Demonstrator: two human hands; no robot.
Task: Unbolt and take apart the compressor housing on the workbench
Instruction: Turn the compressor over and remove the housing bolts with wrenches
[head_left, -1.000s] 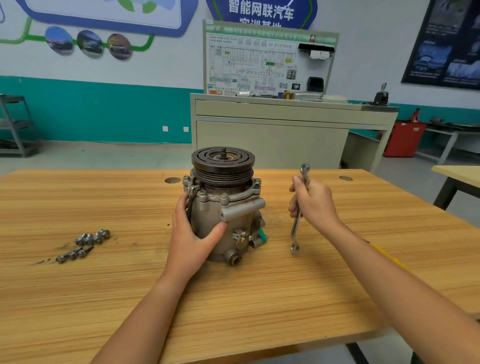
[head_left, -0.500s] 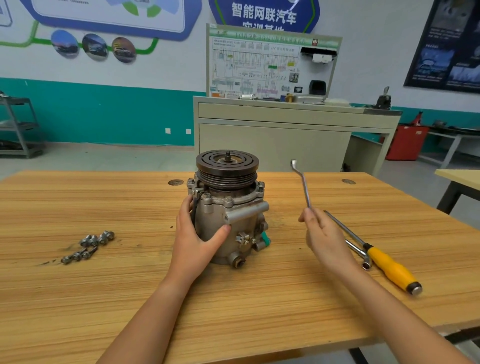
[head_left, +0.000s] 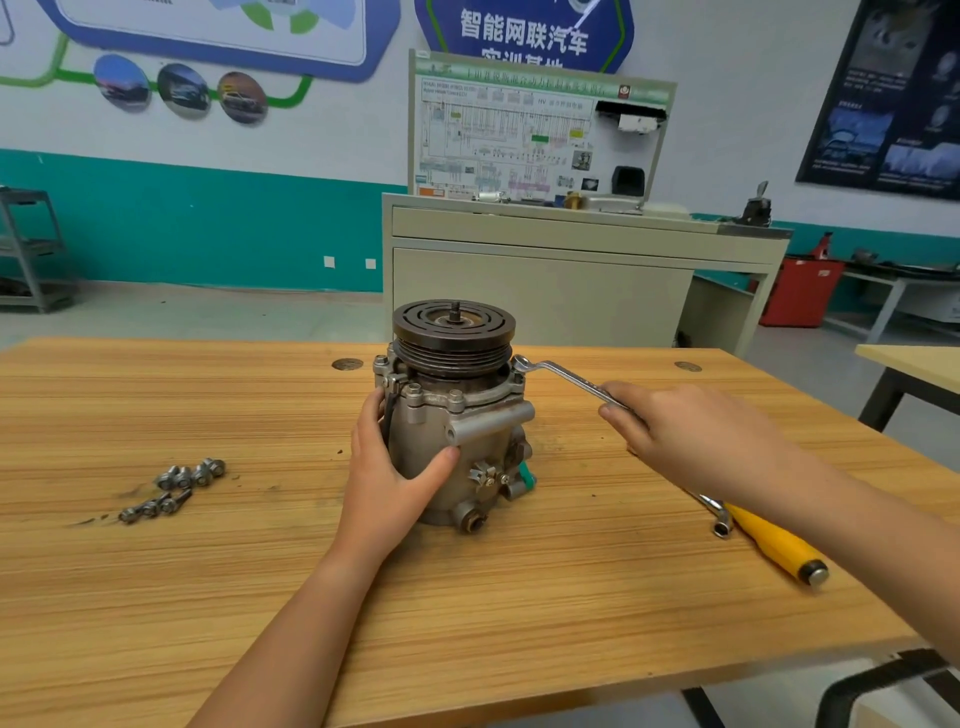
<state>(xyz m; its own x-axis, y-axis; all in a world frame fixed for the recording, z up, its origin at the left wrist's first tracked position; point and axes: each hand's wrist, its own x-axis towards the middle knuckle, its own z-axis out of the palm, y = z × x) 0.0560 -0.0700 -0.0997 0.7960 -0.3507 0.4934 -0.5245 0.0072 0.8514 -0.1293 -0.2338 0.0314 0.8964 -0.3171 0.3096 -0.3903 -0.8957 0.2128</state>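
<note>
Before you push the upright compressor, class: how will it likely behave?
Probably heavy for its size: the compressor looks cast metal, with a thick pulley on top. Standing on end, it might twist or tip if pushed sideways; the left hand braces it.

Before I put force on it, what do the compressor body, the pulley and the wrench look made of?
Compressor body: dull grey, cast-looking metal, probably aluminium; the surface is matte and slightly grimy.
Pulley: darker brown-grey metal, likely steel; grooved, unpolished, no shine.
Wrench: bright, polished metal, probably chrome-plated steel; it catches highlights along the shaft.
</note>
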